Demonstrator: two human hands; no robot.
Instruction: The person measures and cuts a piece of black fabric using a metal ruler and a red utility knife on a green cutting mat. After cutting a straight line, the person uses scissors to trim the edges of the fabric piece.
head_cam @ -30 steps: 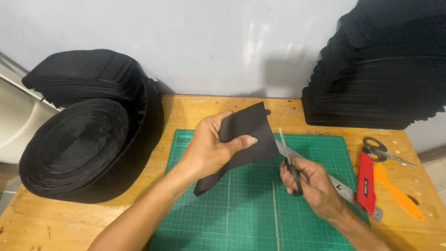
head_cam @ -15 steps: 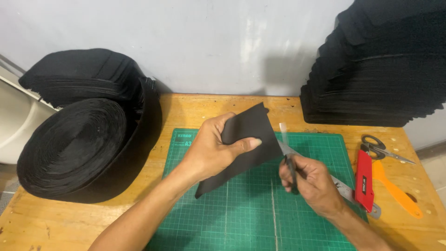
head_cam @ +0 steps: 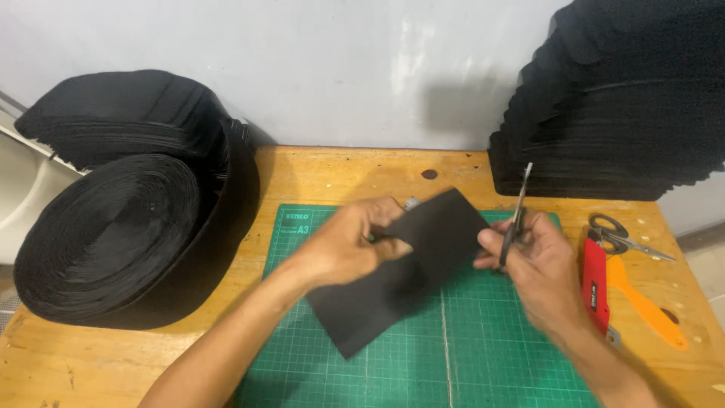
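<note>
My left hand (head_cam: 350, 245) pinches a flat black fabric piece (head_cam: 408, 272) above the green cutting mat (head_cam: 468, 355). My right hand (head_cam: 532, 261) grips small black-handled scissors (head_cam: 519, 208), blades pointing up and away, right at the piece's right edge. Its fingertips touch that edge. The lower corner of the fabric hangs down toward the mat.
A large roll of black strap (head_cam: 113, 234) and a pile of black strips (head_cam: 121, 113) sit at left. A tall stack of black pieces (head_cam: 627, 106) stands at back right. A red utility knife (head_cam: 595, 283), an orange cutter (head_cam: 649, 302) and grey scissors (head_cam: 623, 238) lie right of the mat on the wooden table (head_cam: 340, 170).
The fabric piece has been lowered and turned flatter. My right hand rose and swung the scissors upright, moving right of the piece.
</note>
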